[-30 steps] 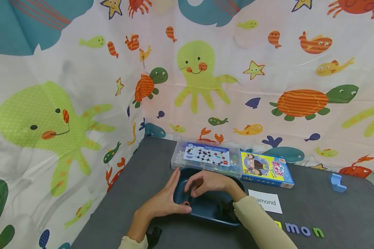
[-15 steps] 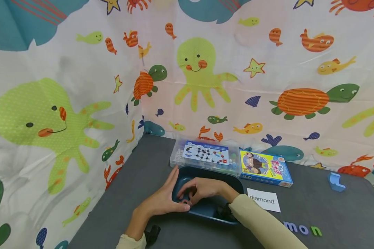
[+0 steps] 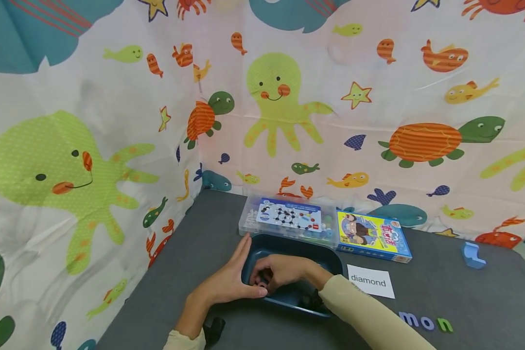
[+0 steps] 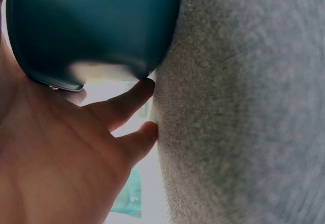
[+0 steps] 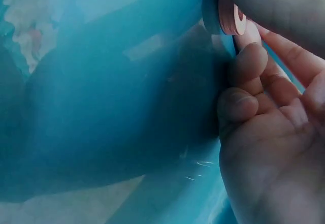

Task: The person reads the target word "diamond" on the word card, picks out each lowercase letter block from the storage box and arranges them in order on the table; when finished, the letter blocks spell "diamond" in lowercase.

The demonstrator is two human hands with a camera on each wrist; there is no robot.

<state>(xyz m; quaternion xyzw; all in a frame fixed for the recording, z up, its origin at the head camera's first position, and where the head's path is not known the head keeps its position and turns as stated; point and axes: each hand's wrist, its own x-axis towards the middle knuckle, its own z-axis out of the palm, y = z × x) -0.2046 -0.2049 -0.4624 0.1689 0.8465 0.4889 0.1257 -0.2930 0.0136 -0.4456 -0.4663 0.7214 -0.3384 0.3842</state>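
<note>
A dark blue plastic bin [image 3: 315,247] sits on the grey table in front of me. My left hand [image 3: 225,282] rests against its left end, fingers straight up along the outside and thumb along the near rim. In the left wrist view the bin's wall [image 4: 96,26] meets the palm. Inside the bin my right hand [image 3: 284,271] reaches to the left end and pinches a small reddish piece with a round hole [image 3: 261,285]. The right wrist view shows that piece [image 5: 232,17] at the fingertips, beside its reflection in the shiny bin, with other fingers curled below.
Behind the bin lie a clear case [image 3: 288,220] with a molecule-picture label and a yellow-blue box [image 3: 373,236]. A white card [image 3: 370,281] reading "diamond" is to the right, above purple "m" [image 3: 409,319], "o" [image 3: 427,323] and green "n" [image 3: 444,325] letters. A blue block [image 3: 473,255] stands far right.
My right hand has moved down and slightly left within the bin, and its fingers have closed around the reddish piece. The left hand keeps its place on the bin.
</note>
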